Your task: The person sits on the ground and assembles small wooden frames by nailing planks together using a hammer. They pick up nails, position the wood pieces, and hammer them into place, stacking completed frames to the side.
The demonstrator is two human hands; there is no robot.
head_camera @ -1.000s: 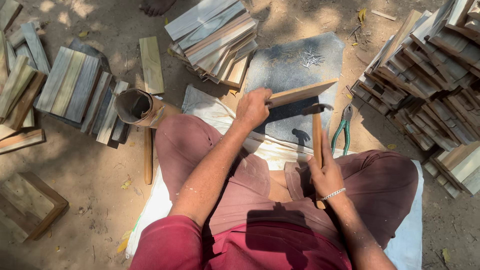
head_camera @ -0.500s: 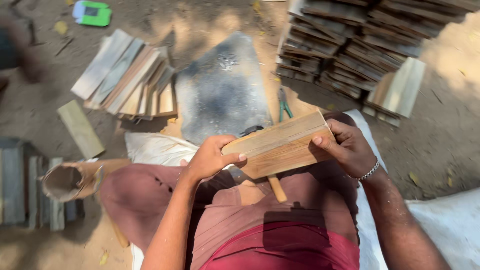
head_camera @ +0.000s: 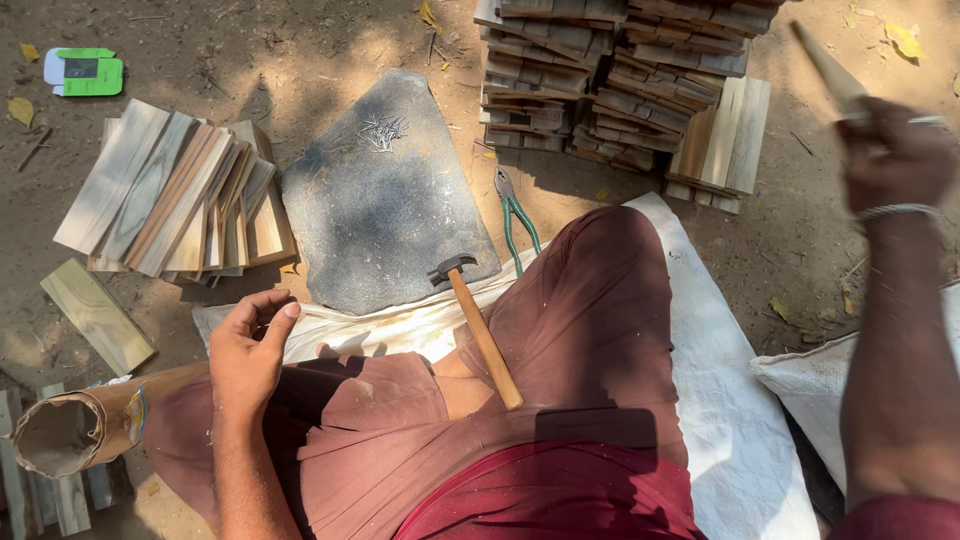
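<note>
My right hand [head_camera: 893, 152] is raised at the far right, blurred, gripping a thin wooden slat [head_camera: 830, 68] that points up and left. My left hand [head_camera: 247, 347] rests on my left knee, fingers loosely curled, holding nothing. A hammer [head_camera: 478, 325] with a wooden handle lies between my legs, its head near the flat grey stone slab [head_camera: 385, 205]. A small heap of nails [head_camera: 381, 129] sits on the slab's far part.
Green-handled pliers [head_camera: 516, 217] lie right of the slab. Loose slats [head_camera: 175, 195] fan out at left; stacked slat bundles [head_camera: 620, 75] stand behind. A cardboard tube [head_camera: 65, 430] lies at lower left, a white sack [head_camera: 720, 400] under me, a green card [head_camera: 85, 72] at top left.
Half a second ago both hands held the wooden piece over my lap. Now the right hand has swung it away to the right, the left hand has let go, and the hammer lies exposed.
</note>
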